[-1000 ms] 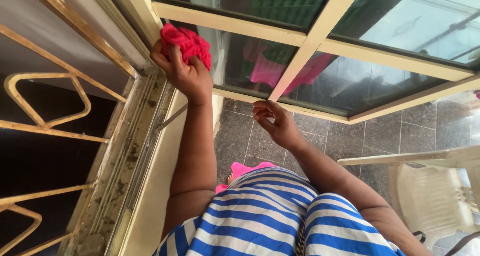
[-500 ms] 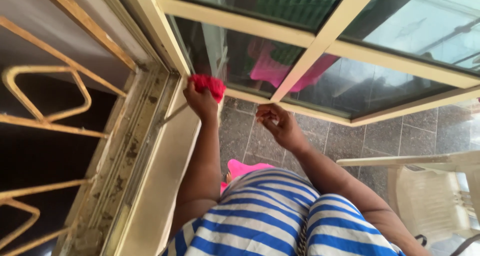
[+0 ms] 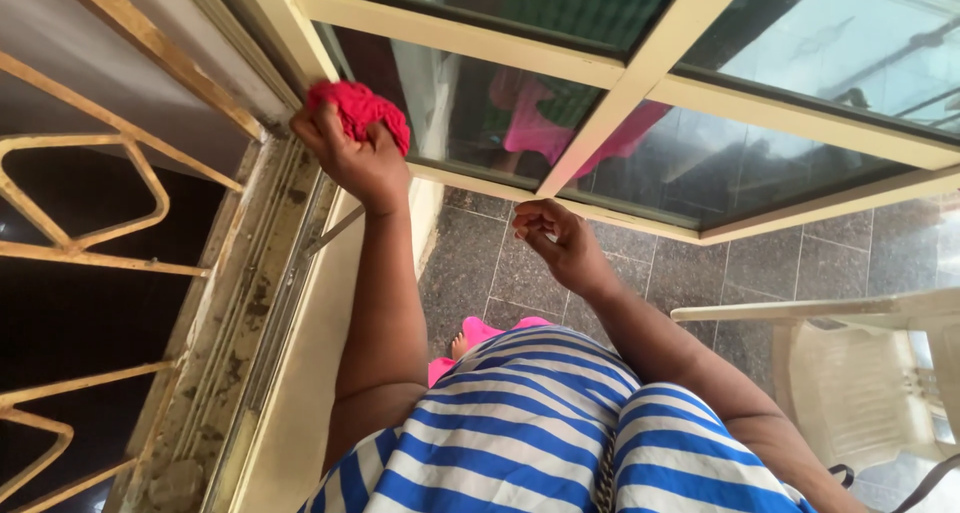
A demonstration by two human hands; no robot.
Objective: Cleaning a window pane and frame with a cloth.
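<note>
My left hand [image 3: 355,158] grips a bunched red cloth [image 3: 362,108] and presses it against the glass pane [image 3: 480,103] of an open cream-framed window [image 3: 620,78], at the pane's lower left corner by the frame. My right hand [image 3: 555,241] hovers below the window's bottom rail with fingers curled loosely and nothing in it, close to the vertical bar of the frame. I wear a blue and white striped garment [image 3: 520,423].
A dirty window track and sill [image 3: 240,313] run along the left, with a rusty yellow metal grille [image 3: 90,223] beyond. A white plastic chair [image 3: 860,373] stands at the right on the dark tiled floor [image 3: 480,263]. A pink slipper [image 3: 470,338] shows below.
My left hand moved the red cloth down to the pane's bottom rail, then back up and left to the corner. My right hand stayed almost still.
</note>
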